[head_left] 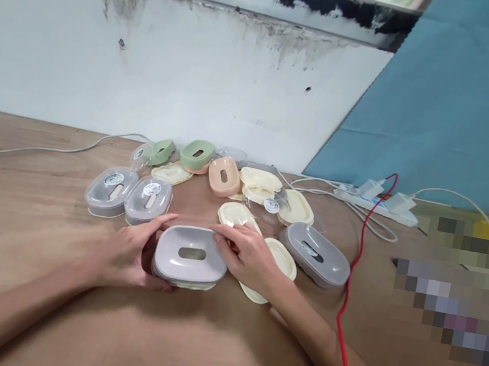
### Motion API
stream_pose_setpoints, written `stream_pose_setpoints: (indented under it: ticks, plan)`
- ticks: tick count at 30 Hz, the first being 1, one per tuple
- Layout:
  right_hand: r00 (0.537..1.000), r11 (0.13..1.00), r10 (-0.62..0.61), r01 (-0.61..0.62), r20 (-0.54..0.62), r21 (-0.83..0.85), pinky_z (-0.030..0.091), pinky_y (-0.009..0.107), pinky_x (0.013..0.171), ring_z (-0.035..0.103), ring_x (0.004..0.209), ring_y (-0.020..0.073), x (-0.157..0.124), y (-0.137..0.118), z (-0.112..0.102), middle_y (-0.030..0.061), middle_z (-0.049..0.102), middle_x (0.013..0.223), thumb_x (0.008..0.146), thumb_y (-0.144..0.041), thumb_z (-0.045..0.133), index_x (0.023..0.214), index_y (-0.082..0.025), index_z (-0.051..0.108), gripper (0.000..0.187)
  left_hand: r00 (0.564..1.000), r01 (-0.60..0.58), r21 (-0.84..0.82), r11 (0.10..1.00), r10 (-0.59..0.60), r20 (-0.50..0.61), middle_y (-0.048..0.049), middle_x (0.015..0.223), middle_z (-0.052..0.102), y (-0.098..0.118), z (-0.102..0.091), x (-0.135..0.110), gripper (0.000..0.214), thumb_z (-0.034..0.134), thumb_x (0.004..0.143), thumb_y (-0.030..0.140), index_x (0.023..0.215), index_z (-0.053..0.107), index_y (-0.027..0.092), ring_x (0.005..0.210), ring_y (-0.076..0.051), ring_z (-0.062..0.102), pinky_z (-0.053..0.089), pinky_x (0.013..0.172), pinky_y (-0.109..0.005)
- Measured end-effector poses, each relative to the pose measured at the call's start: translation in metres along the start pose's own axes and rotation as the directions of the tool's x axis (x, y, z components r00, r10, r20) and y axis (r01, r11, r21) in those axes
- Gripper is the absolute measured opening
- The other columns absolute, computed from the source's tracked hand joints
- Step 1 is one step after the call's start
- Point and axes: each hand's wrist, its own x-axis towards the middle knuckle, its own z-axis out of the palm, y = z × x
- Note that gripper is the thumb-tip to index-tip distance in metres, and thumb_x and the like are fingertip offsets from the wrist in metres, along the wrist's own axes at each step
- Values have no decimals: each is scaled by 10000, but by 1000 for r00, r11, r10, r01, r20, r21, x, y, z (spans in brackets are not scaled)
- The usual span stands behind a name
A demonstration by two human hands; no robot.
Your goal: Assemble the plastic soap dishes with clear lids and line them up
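Between my hands, low over the wooden table, is a pale grey oval plastic box (pixel 194 245) with a slot in its top and a cream base showing along its lower edge. My left hand (pixel 133 254) grips its left side, thumb at the near edge and fingers at the far side. My right hand (pixel 244 252) has its fingers closed on the right end of the top. Two grey boxes with clear covers and round stickers, a left one (pixel 111 192) and a right one (pixel 148 201), stand beyond my left hand. Past my right wrist lies a longer grey cover (pixel 317 254).
Cream oval plates (pixel 284 259), a peach cover (pixel 224 177), a green cover (pixel 197 154) and clear lids lie farther back. A red cable (pixel 359 254) crosses the right side near my forearm. A white power strip (pixel 375 205) with plugs sits by the wall.
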Motion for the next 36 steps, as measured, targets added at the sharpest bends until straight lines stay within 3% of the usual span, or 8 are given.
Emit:
stream_pose_setpoints:
  ticks: [4,7,11,13,18,23,28,36]
  plan:
    - [998,996,36,-32,48,-84,407,364,801,667,795,219,1,-7,3,66,737,826,1074,-260,484,1104,-177,761,290,997,-75,20,997,76,-19,-85,1359,703,-1,0,-1,1118,969,630,562,1576,427,312,1158,-326,732,616,949,-417]
    - [998,999,10,-7,54,-51,436,394,877,694,978,263,0,-12,-2,120,763,1080,1100,-390,486,1223,-172,724,346,990,-137,5,991,137,-25,-90,1434,671,0,-1,-1,1024,966,666,516,1544,479,317,1222,-329,708,600,1006,-429]
    - [980,986,-168,166,106,25,448,457,993,674,1179,331,-7,-15,-9,173,679,1404,912,-690,718,1453,-169,583,763,988,-155,-12,988,155,-23,-91,1480,647,-2,-1,0,993,930,729,464,1582,444,311,1264,-319,690,596,1028,-428]
    - [980,984,-175,176,98,1,466,462,984,678,1188,342,-12,-15,-7,179,663,1429,828,-672,815,1450,-182,586,825,988,-156,-14,988,156,-12,-95,1457,660,-6,-2,0,1019,934,724,461,1597,435,297,1236,-312,703,596,1033,-427]
    - [981,984,-173,175,86,-16,500,461,989,690,1186,336,-17,-14,2,192,649,1434,816,-541,864,1356,-185,655,680,983,-180,-15,984,180,-36,-105,1430,679,-12,-2,0,1034,945,703,458,1594,452,284,1188,-316,722,605,1014,-432]
    - [982,988,-151,153,112,-8,502,480,1019,670,1229,347,-16,-14,2,188,659,1419,812,-567,879,1424,-192,620,763,980,-197,-9,980,197,-32,-121,1480,656,-11,-3,2,1000,939,712,450,1579,473,270,1282,-341,686,588,1064,-456]
    - [982,994,-103,99,159,35,505,500,1025,660,1205,354,-16,-14,1,159,670,1390,692,-560,966,1490,-231,572,949,981,-196,21,980,196,-3,-108,1460,670,-4,-6,2,950,916,725,415,1556,479,266,1263,-330,702,598,1059,-436]
    - [983,991,-52,29,178,130,517,494,1079,624,1285,347,-15,-19,-1,168,615,1440,725,-434,939,1544,-251,516,940,982,-187,-12,982,187,-8,-124,1494,643,-6,-5,0,956,908,718,385,1557,466,263,1294,-341,686,587,1086,-465]
